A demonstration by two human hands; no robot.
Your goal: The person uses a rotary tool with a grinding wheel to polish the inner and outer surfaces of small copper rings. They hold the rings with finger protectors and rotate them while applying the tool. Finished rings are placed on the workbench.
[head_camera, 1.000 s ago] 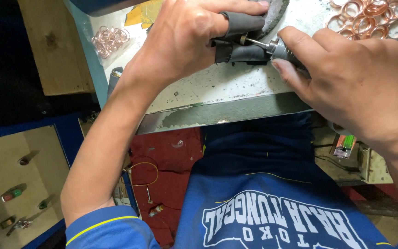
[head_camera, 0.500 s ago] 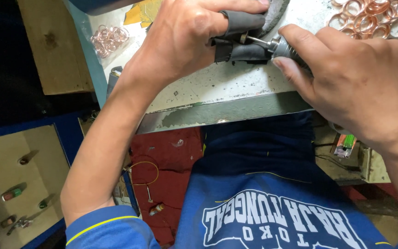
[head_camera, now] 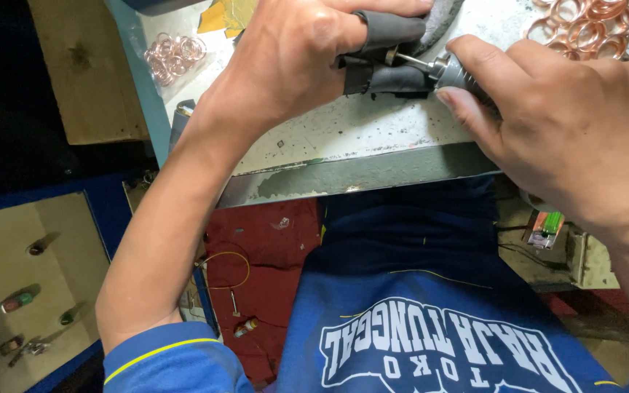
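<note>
Rotary tool: I have it in my right hand, fingers wrapped shut around its grey body, only the collet end and the thin metal shank showing past my index finger. Landmark for all positions: the workbench, a scuffed pale top with a worn front edge. The tool lies low over the bench top, near its front edge and right of centre. Long axis runs roughly level with the bench surface, left to right, tilted slightly upward toward the far side; the bit end points left, into my left hand. That hand is closed, its fingertips in dark finger guards, pinching something small at the bit. I cannot tell what the piece is, since the guards hide it. Judged step: grinding or polishing, bit engaged with the held piece. Next move, as I judge it, calls for a steady right wrist, light pressure along the axis, and a small turn of the piece to present a fresh face. Copper-coloured rings are heaped at the bench's far right; a smaller pile of pale rings sits at its far left corner.
</note>
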